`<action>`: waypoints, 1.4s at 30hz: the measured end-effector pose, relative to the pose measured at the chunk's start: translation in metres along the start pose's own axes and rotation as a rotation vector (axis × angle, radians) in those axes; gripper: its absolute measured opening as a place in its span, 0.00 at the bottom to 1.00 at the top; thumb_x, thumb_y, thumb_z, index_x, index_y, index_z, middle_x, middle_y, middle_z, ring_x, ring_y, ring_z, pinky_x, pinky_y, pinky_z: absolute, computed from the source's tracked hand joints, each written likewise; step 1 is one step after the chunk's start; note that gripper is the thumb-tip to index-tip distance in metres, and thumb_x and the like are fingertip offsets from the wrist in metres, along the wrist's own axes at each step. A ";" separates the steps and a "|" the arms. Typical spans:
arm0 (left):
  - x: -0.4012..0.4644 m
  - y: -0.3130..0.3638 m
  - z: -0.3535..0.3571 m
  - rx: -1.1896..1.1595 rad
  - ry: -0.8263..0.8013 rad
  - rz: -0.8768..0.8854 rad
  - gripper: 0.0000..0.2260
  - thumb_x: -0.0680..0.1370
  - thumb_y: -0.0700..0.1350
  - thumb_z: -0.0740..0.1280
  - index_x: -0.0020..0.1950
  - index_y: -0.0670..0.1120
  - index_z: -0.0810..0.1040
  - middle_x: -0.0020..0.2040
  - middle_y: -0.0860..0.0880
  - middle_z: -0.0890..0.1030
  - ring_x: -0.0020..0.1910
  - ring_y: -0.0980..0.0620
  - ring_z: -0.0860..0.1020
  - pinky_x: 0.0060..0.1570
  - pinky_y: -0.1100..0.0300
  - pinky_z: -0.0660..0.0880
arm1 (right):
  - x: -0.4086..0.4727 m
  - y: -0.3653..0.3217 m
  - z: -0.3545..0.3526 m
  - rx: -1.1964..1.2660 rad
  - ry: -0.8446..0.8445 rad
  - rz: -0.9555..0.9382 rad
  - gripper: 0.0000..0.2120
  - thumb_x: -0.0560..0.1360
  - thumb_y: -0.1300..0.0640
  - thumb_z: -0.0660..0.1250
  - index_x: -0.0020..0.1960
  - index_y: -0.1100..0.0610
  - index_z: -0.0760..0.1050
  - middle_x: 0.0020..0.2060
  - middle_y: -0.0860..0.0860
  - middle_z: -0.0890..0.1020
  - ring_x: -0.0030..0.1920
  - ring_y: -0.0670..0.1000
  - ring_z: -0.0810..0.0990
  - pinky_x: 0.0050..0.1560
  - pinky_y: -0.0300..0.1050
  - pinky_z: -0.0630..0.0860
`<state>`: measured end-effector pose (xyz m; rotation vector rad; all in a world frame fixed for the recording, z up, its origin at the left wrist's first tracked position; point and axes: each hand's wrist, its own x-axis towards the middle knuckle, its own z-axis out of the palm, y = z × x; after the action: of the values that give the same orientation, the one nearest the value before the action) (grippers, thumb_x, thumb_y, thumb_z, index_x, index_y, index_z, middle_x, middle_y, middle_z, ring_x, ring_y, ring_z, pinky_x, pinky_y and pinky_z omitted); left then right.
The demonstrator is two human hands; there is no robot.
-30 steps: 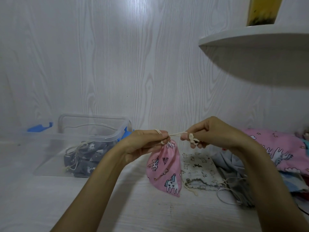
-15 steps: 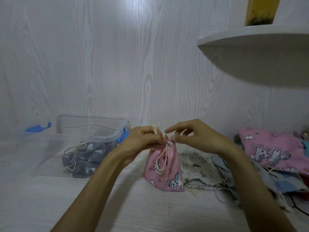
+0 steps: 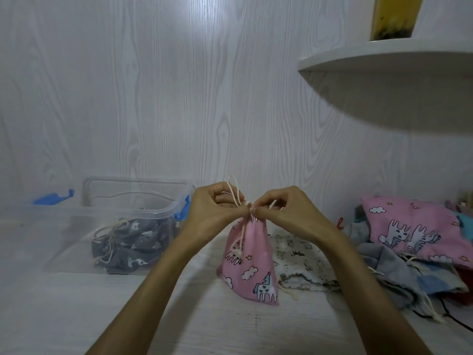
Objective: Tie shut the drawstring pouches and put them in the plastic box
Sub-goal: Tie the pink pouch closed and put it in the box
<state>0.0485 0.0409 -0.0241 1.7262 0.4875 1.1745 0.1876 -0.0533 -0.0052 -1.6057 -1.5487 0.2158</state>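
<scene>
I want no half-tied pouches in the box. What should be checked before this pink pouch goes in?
1. Pink pouch neck gathered: ok.
2. Knot in the cord finished: cannot tell, fingers hide it.
3. Left hand and right hand both pinching at the neck: ok.
4. Plastic box lid off: ok.
5. Room in the box beside the grey pouch: ok.

Dim, bluish; glare on wall up top, shelf shadow below, edges soft w/ wide-angle bend.
</scene>
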 end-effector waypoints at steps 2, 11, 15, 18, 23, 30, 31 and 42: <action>0.001 -0.001 0.000 0.020 0.073 0.051 0.09 0.65 0.31 0.75 0.38 0.43 0.81 0.36 0.48 0.85 0.36 0.54 0.84 0.38 0.67 0.79 | 0.001 -0.001 0.003 0.015 0.000 -0.017 0.02 0.70 0.55 0.71 0.40 0.50 0.83 0.36 0.49 0.84 0.32 0.42 0.79 0.37 0.34 0.75; 0.001 -0.009 -0.003 0.230 0.156 0.159 0.05 0.66 0.47 0.77 0.40 0.49 0.85 0.35 0.54 0.84 0.33 0.59 0.81 0.37 0.63 0.79 | 0.003 0.004 0.000 0.204 -0.084 0.097 0.05 0.75 0.56 0.67 0.48 0.53 0.81 0.38 0.47 0.84 0.36 0.45 0.81 0.37 0.35 0.76; 0.001 -0.009 -0.003 0.260 0.164 0.166 0.05 0.66 0.50 0.78 0.36 0.52 0.84 0.34 0.54 0.84 0.32 0.58 0.81 0.37 0.58 0.80 | 0.003 0.008 0.006 0.293 -0.109 0.145 0.11 0.76 0.55 0.66 0.57 0.54 0.79 0.44 0.51 0.83 0.39 0.45 0.80 0.37 0.36 0.77; 0.002 -0.010 -0.008 0.187 0.093 0.147 0.03 0.68 0.45 0.77 0.38 0.50 0.85 0.37 0.51 0.85 0.38 0.54 0.84 0.44 0.54 0.81 | 0.002 0.008 0.007 0.336 -0.045 0.116 0.10 0.74 0.55 0.69 0.54 0.56 0.82 0.40 0.47 0.84 0.35 0.43 0.78 0.35 0.35 0.74; 0.001 -0.005 -0.010 0.074 -0.095 0.064 0.07 0.72 0.43 0.72 0.48 0.43 0.85 0.41 0.49 0.86 0.42 0.55 0.84 0.42 0.66 0.78 | 0.004 0.011 0.003 0.304 0.109 0.090 0.06 0.70 0.55 0.73 0.45 0.56 0.84 0.38 0.46 0.85 0.32 0.42 0.79 0.34 0.35 0.73; 0.009 -0.001 -0.014 0.078 -0.010 -0.077 0.03 0.73 0.44 0.71 0.41 0.50 0.84 0.33 0.58 0.83 0.35 0.70 0.78 0.29 0.74 0.72 | 0.004 0.013 -0.027 -0.168 0.078 -0.035 0.02 0.73 0.49 0.69 0.42 0.46 0.79 0.43 0.45 0.81 0.42 0.44 0.77 0.42 0.34 0.72; 0.009 -0.001 -0.015 0.108 -0.021 -0.086 0.02 0.73 0.44 0.71 0.42 0.49 0.84 0.35 0.57 0.84 0.36 0.68 0.79 0.30 0.73 0.73 | 0.003 0.014 -0.030 -0.231 0.035 -0.035 0.02 0.73 0.49 0.69 0.41 0.45 0.78 0.42 0.46 0.80 0.42 0.46 0.77 0.42 0.37 0.72; 0.009 -0.015 -0.012 0.650 -0.164 -0.168 0.11 0.75 0.46 0.64 0.54 0.48 0.82 0.51 0.49 0.83 0.50 0.51 0.80 0.54 0.51 0.78 | -0.002 0.025 -0.030 -0.002 -0.339 0.233 0.20 0.72 0.54 0.71 0.63 0.47 0.72 0.55 0.47 0.77 0.49 0.47 0.81 0.48 0.39 0.79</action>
<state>0.0449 0.0599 -0.0317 2.2509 0.9679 0.7852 0.2252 -0.0646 -0.0046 -1.8197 -1.6049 0.6424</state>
